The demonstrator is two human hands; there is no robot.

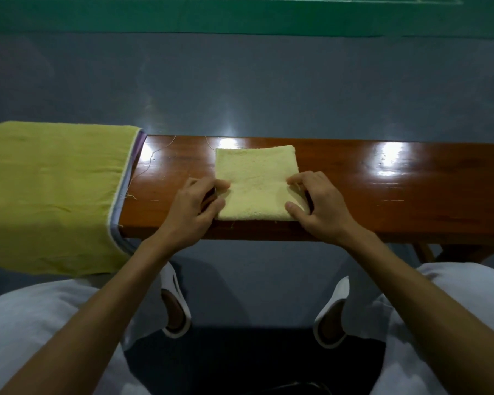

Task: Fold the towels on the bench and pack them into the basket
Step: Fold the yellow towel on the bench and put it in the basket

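Observation:
A small pale yellow towel (255,181), folded into a rough square, lies on the glossy brown wooden bench (382,189). My left hand (196,208) pinches its left edge near the front corner, thumb under the fold. At the towel's right front corner, my right hand (315,205) grips the edge with curled fingers and thumb. A larger yellow-green towel (52,192) with a grey border hangs spread over the bench's left end. No basket is in view.
The bench runs left to right, and its right half is bare wood with light glare. Grey floor and a green court lie beyond it. My knees in white trousers and white slippers (176,306) are below the bench's front edge.

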